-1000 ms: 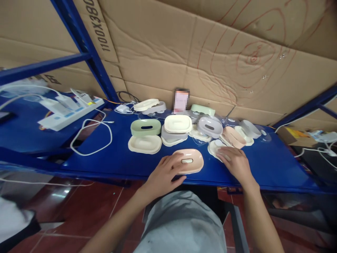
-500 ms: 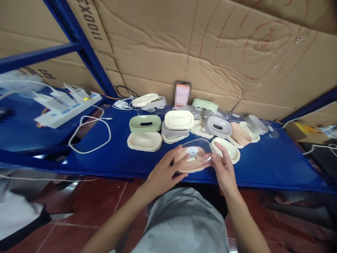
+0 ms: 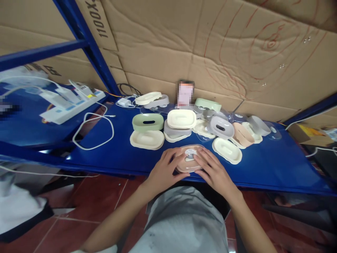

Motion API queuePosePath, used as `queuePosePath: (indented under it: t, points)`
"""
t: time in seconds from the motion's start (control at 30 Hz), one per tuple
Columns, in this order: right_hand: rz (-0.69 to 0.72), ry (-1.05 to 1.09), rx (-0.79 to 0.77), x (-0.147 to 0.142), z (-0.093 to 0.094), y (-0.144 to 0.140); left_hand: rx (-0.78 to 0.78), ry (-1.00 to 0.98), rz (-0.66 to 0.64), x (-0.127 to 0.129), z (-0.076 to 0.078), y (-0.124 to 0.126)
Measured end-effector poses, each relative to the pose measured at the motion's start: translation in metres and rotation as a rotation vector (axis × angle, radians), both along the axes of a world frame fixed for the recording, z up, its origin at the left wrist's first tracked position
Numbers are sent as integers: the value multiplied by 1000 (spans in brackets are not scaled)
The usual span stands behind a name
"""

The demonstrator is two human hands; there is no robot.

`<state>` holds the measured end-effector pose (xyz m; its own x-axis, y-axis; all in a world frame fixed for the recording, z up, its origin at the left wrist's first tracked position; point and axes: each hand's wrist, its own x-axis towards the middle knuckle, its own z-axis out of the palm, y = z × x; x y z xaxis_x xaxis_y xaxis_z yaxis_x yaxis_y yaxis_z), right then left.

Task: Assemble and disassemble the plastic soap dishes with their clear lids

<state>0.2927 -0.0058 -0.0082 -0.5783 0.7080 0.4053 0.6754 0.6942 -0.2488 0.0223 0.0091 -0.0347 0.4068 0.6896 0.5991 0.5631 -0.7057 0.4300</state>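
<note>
Both forearms are bare — no sleeves, watch or rings show on the left hand (image 3: pixel 164 170) or right hand (image 3: pixel 214 172). Low in the frame sits a pale grey garment (image 3: pixel 184 221) — creased, with 1 or 2 small dark specks.

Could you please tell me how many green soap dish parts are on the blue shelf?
2: one green piece at the left front of the cluster, another green piece at the back by the cardboard. More may be hidden underneath.

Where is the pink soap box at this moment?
The pink soap box sits at the shelf's front edge, under a clear lid, between the left hand and right hand.
</note>
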Motion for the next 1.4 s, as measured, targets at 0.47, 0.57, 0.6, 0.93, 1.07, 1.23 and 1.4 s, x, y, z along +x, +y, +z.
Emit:
queuePosePath:
  t: [0.47, 0.57, 0.6, 0.93, 1.07, 1.23, 1.4]
  points:
    - [29, 4, -28, 6, 0, 6, -61, -25, 1, -1, -1, 0]
    - [16, 10, -30, 6, -2, 10, -119, -19, 13, -1, -2, 1]
    - [14, 17, -28, 5, -3, 11, -129, -20, 12, 0, -2, 1]
    - [-193, -11, 172, 64, -15, -59, 99, 84, 138, -38, 22, -3]
    - [-512, -39, 344, 141, -24, -96, 77, 184, 507, -93, 21, 5]
    - [-838, -56, 474, 222, -37, -81, 81, 315, 437, -112, 8, -1]
    - [-959, -112, 453, 214, -22, -50, 38, 251, 185, -69, 13, -27]
